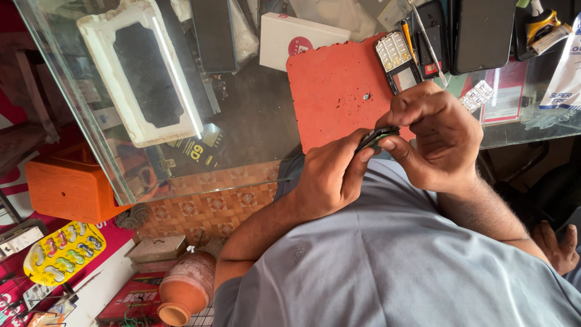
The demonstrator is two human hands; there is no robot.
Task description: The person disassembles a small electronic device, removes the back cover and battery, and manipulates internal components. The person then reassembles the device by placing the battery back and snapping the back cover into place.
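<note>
Fingers (387, 145) of both hands around dark part (376, 137)

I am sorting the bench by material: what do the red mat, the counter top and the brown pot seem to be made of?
Red mat: probably rubber or foam, matte, ragged edges.
Counter top: glass, transparent, greenish edge.
Brown pot: apparently unglazed clay, dull earthy surface.

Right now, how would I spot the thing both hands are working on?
Start at the orange-red mat on the glass counter. At its near right corner the left hand and right hand meet, pinching a small dark, flat phone part edge-on between their fingers. Unlike the opened phone and the black phone lying farther back, it is held off the counter.
</note>
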